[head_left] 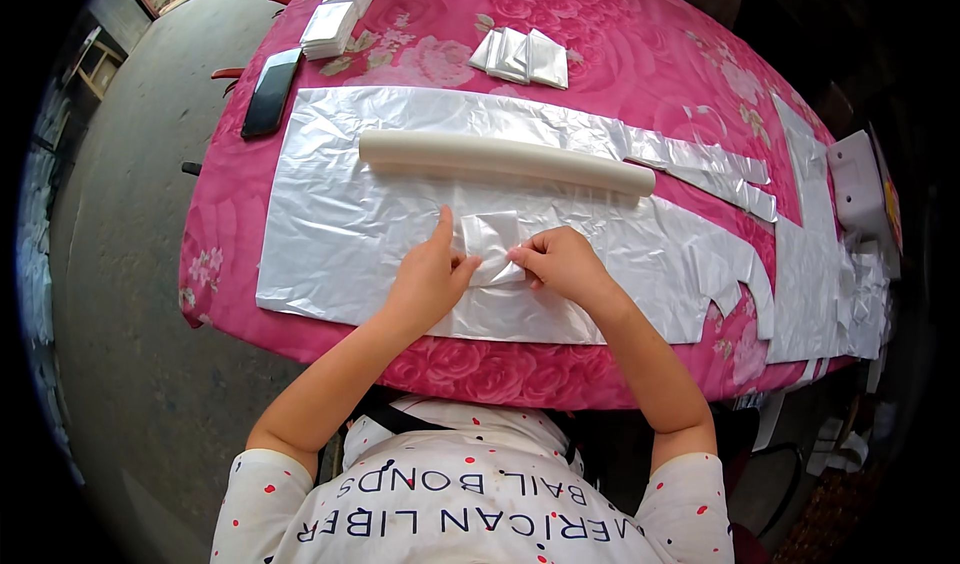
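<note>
Plastic film folded into a small square (pixel 490 249) lies on the silver sheet (pixel 330 234) at the table's (pixel 470 374) six o'clock edge; both my hands, left (pixel 428 279) and right (pixel 562 264), pinch its side edges. Feather-light, limp, slippery, I judge; grip creases, not faces.

I see a small folded plastic piece (pixel 490 247), translucent white, crinkled, roughly square. It lies flat on the big silvery plastic sheet (pixel 340 234), near the table's front edge, about mid-width. The sheet is spread flat, wrinkled, and spans most of the table's front half.
</note>
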The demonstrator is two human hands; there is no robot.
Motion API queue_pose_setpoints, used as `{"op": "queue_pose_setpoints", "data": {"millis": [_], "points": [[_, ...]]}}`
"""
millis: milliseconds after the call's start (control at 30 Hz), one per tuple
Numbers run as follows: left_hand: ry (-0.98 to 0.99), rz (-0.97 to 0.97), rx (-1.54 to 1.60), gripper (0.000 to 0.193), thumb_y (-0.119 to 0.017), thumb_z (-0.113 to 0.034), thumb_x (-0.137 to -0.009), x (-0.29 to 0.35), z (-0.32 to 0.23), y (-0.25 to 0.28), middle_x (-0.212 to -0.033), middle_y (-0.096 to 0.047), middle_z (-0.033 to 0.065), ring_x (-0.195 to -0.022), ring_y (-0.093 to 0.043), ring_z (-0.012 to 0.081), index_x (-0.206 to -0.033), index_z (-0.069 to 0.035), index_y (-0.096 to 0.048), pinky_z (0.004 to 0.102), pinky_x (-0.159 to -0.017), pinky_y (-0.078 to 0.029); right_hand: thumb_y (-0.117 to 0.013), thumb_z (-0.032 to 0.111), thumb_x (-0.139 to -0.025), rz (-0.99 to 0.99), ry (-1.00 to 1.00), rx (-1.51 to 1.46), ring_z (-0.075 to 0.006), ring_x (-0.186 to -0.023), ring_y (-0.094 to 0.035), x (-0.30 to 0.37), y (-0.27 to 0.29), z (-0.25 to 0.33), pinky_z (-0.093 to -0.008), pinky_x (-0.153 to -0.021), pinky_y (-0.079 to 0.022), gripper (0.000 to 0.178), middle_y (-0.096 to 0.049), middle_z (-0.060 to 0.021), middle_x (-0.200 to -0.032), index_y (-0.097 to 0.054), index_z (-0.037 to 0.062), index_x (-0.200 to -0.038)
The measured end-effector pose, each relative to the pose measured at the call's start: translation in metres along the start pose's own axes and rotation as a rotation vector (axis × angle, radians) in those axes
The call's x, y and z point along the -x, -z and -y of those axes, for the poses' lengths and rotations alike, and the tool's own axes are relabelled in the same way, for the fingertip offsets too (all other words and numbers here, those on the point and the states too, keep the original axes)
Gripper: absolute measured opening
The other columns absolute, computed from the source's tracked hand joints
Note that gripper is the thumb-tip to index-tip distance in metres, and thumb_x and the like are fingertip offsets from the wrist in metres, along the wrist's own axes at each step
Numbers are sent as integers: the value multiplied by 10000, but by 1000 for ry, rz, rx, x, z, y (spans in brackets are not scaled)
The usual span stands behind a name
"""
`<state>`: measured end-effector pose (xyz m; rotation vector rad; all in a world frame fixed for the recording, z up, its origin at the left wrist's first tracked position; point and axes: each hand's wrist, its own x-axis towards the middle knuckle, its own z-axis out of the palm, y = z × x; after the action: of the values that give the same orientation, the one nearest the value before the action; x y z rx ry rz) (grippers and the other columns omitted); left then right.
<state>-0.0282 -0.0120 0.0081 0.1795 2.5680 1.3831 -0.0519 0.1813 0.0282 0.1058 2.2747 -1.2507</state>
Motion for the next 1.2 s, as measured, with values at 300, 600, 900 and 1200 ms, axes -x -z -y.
{"op": "queue_pose_setpoints", "data": {"millis": [300, 600, 900, 1200], "points": [[-496, -232, -395, 624, -583, -69, -798, 7, -14, -10, -1346, -359, 223, -1196, -395, 354, -1324, 95, -291, 386, -973, -366, -637, 220, -802, 36, -109, -42, -120, -481, -567, -5, 7, 11, -252, -497, -462, 310, -579, -59, -553, -610, -22, -611], [-393, -93, -597, 856, -549, -478, -796, 0, -8, -42, -1407, -228, 285, -1347, -182, 374, -1324, 128, -255, 466, -1098, -112, -636, 207, -803, 58, -86, -54, -115, -477, -567, -10, 5, 6, -238, -482, -458, 296, -582, -57, -556, -613, -21, -616], [-337, -21, -614, 1012, -556, -559, -757, 1, -4, -44, -1443, -97, 292, -1366, -59, 391, -1358, 133, -128, 501, -1095, -42, -720, 203, -682, -133, 71, 132, -160, -539, -585, 11, -5, 6, -275, -511, -454, 234, -607, -87, -599, -603, 3, -712], [-405, -244, -117, 775, -600, -333, -809, 22, 8, -22, -1430, -187, 248, -1341, -161, 357, -1371, 42, -221, 459, -1076, -148, -687, 122, -686, -334, 502, 570, -292, -813, -594, 25, -10, 2, -378, -726, -471, 236, -624, -119, -861, -598, 25, -882]]}}
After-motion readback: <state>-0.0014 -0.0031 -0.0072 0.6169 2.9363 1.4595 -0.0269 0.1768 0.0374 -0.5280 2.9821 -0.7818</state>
